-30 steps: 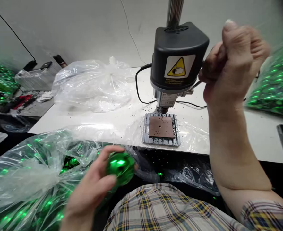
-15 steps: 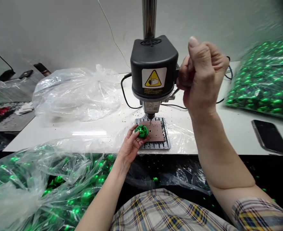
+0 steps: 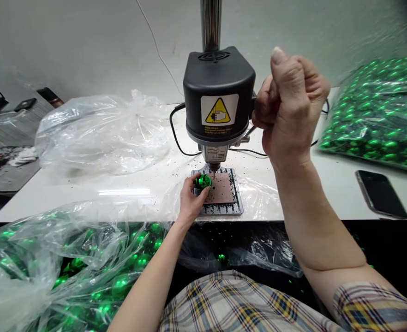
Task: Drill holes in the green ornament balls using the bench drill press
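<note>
Between the thumb and fingers of my left hand (image 3: pixel 190 203) is a shiny green ball (image 3: pixel 203 181), held over the left part of a pinkish board (image 3: pixel 224 190) with a hole in it. The board lies on the slotted metal base (image 3: pixel 240 210) of a black drill press (image 3: pixel 219 92). Just right of the ball, the drill bit (image 3: pixel 214 175) points down. My right hand (image 3: pixel 290 101) is raised at the right side of the drill head, its fingers closed round the handle, which is mostly hidden.
A clear plastic bag (image 3: pixel 96 133) lies at the back left. Bags of green balls sit at the right (image 3: pixel 376 115) and lower left (image 3: pixel 120 272). A phone (image 3: pixel 381 193) lies near the right front edge. Dark shavings surround the base.
My left hand has brought the green ball slightly up, and its thumb has shifted from the ball's front to its lower right side. My right hand keeps its hold beside the drill head.
</note>
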The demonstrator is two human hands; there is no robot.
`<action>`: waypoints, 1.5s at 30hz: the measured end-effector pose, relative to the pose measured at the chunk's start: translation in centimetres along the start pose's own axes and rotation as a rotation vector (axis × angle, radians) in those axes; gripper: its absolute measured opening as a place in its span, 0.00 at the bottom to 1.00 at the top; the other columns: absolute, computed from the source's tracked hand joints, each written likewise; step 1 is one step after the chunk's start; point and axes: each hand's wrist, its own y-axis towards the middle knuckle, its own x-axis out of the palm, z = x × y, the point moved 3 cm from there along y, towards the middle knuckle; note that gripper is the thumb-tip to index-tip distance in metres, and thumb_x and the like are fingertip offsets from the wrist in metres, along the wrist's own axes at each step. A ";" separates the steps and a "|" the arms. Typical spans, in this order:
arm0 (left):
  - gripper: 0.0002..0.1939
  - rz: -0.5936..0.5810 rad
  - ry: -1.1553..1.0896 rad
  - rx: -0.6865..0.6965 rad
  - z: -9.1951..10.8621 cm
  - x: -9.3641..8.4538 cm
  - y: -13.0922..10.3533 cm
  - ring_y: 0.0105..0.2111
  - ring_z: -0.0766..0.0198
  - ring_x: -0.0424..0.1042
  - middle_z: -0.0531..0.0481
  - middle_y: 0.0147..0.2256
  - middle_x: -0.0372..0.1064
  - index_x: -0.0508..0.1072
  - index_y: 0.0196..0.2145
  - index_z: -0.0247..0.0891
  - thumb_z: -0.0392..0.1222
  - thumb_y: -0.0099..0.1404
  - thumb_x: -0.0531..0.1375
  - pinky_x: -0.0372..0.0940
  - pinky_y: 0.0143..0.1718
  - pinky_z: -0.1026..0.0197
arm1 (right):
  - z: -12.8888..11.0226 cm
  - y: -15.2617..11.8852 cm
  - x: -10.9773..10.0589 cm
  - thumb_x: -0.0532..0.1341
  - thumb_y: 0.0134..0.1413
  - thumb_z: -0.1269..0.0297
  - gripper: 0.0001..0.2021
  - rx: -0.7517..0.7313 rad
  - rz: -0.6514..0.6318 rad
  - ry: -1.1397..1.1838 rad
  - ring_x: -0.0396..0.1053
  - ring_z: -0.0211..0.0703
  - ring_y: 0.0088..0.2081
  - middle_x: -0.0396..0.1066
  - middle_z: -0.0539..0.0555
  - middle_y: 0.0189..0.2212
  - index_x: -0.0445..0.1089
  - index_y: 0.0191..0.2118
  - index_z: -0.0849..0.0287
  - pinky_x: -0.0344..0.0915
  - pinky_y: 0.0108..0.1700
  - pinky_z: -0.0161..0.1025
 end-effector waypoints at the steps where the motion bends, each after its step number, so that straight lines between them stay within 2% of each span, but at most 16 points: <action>1: 0.21 0.000 0.107 0.088 0.0 0.0 0.0 0.50 0.54 0.68 0.43 0.48 0.69 0.70 0.49 0.39 0.40 0.58 0.65 0.63 0.53 0.51 | 0.0 0.0 0.0 0.63 0.57 0.57 0.24 0.003 -0.001 -0.016 0.43 0.29 0.13 0.48 0.46 0.13 0.48 0.21 0.60 0.37 0.13 0.33; 3: 0.18 -0.004 0.253 0.221 0.1 0.0 -0.1 0.52 0.53 0.66 0.42 0.49 0.68 0.70 0.48 0.40 0.38 0.59 0.63 0.62 0.54 0.49 | 0.1 0.1 -0.1 0.61 0.59 0.57 0.23 0.003 -0.002 -0.044 0.43 0.29 0.13 0.48 0.46 0.13 0.48 0.21 0.60 0.38 0.13 0.33; 6: 0.15 -0.039 0.281 0.272 0.1 0.1 -0.5 0.52 0.55 0.67 0.42 0.50 0.67 0.69 0.48 0.41 0.39 0.63 0.61 0.63 0.53 0.51 | 0.0 0.1 -0.1 0.62 0.57 0.55 0.24 -0.011 -0.008 -0.059 0.42 0.30 0.13 0.47 0.46 0.13 0.47 0.21 0.59 0.37 0.13 0.34; 9: 0.13 -0.041 0.191 0.251 -0.1 0.3 -0.7 0.51 0.57 0.68 0.44 0.49 0.68 0.69 0.47 0.42 0.44 0.65 0.60 0.62 0.53 0.54 | 0.0 0.1 -0.1 0.62 0.57 0.55 0.25 -0.019 -0.016 -0.073 0.42 0.30 0.13 0.47 0.46 0.13 0.47 0.21 0.59 0.37 0.13 0.34; 14: 0.15 0.046 -0.048 0.045 -1.0 0.3 -0.2 0.45 0.61 0.69 0.46 0.44 0.69 0.67 0.49 0.41 0.49 0.68 0.56 0.63 0.49 0.58 | 0.0 0.2 0.0 0.61 0.59 0.59 0.23 -0.028 -0.022 -0.056 0.43 0.31 0.13 0.48 0.47 0.14 0.48 0.21 0.59 0.38 0.13 0.34; 16: 0.16 0.081 -0.138 0.007 -1.3 0.4 0.1 0.42 0.63 0.69 0.47 0.43 0.69 0.66 0.49 0.40 0.50 0.67 0.58 0.64 0.46 0.60 | 0.0 0.2 0.0 0.61 0.59 0.59 0.23 -0.031 -0.025 -0.051 0.43 0.31 0.13 0.48 0.46 0.14 0.47 0.21 0.59 0.38 0.13 0.34; 20: 0.19 0.035 -0.185 0.031 -1.4 0.7 0.5 0.41 0.63 0.70 0.48 0.41 0.69 0.65 0.49 0.40 0.47 0.63 0.62 0.65 0.45 0.60 | 0.1 0.3 -0.1 0.60 0.59 0.60 0.24 -0.036 -0.020 -0.058 0.42 0.31 0.13 0.46 0.46 0.13 0.46 0.21 0.59 0.38 0.13 0.34; 24: 0.21 -0.025 0.013 0.078 -0.9 0.4 0.5 0.46 0.58 0.69 0.44 0.49 0.69 0.68 0.52 0.41 0.44 0.62 0.63 0.64 0.48 0.57 | 0.0 0.3 -0.1 0.60 0.59 0.61 0.22 -0.044 -0.033 -0.068 0.44 0.32 0.12 0.49 0.46 0.13 0.49 0.20 0.58 0.40 0.12 0.35; 27: 0.20 -0.032 0.084 0.035 -0.9 -0.1 0.7 0.43 0.59 0.70 0.45 0.45 0.71 0.69 0.50 0.41 0.45 0.60 0.64 0.64 0.45 0.57 | -0.1 0.3 -0.1 0.62 0.58 0.59 0.21 -0.044 -0.047 -0.065 0.46 0.32 0.13 0.51 0.46 0.14 0.51 0.21 0.57 0.41 0.13 0.37; 30: 0.20 -0.032 0.017 0.015 -1.2 -0.2 0.9 0.42 0.60 0.70 0.47 0.43 0.71 0.68 0.48 0.40 0.45 0.58 0.66 0.64 0.45 0.57 | -0.1 0.2 -0.1 0.64 0.56 0.58 0.22 -0.052 -0.035 -0.045 0.44 0.32 0.13 0.50 0.46 0.14 0.51 0.21 0.57 0.40 0.13 0.37; 36: 0.25 -0.088 -0.080 -0.007 -1.3 0.5 1.4 0.49 0.56 0.69 0.45 0.49 0.71 0.69 0.51 0.40 0.43 0.56 0.67 0.63 0.53 0.54 | -0.1 0.1 -0.1 0.64 0.55 0.59 0.22 -0.045 -0.023 -0.026 0.44 0.32 0.13 0.50 0.46 0.13 0.51 0.21 0.57 0.39 0.14 0.38; 40: 0.27 -0.148 -0.104 -0.025 -1.1 1.2 1.1 0.50 0.55 0.70 0.45 0.49 0.72 0.70 0.51 0.39 0.42 0.54 0.68 0.64 0.54 0.53 | -0.1 0.2 0.0 0.60 0.58 0.60 0.21 -0.040 -0.024 -0.081 0.44 0.33 0.13 0.48 0.46 0.14 0.49 0.21 0.58 0.38 0.14 0.37; 45: 0.27 -0.158 -0.141 0.071 -1.1 2.2 0.3 0.50 0.55 0.70 0.43 0.49 0.70 0.69 0.51 0.39 0.42 0.55 0.68 0.65 0.54 0.51 | -0.1 0.1 0.1 0.60 0.59 0.59 0.23 -0.045 -0.015 -0.085 0.43 0.32 0.13 0.47 0.47 0.13 0.47 0.21 0.58 0.38 0.13 0.37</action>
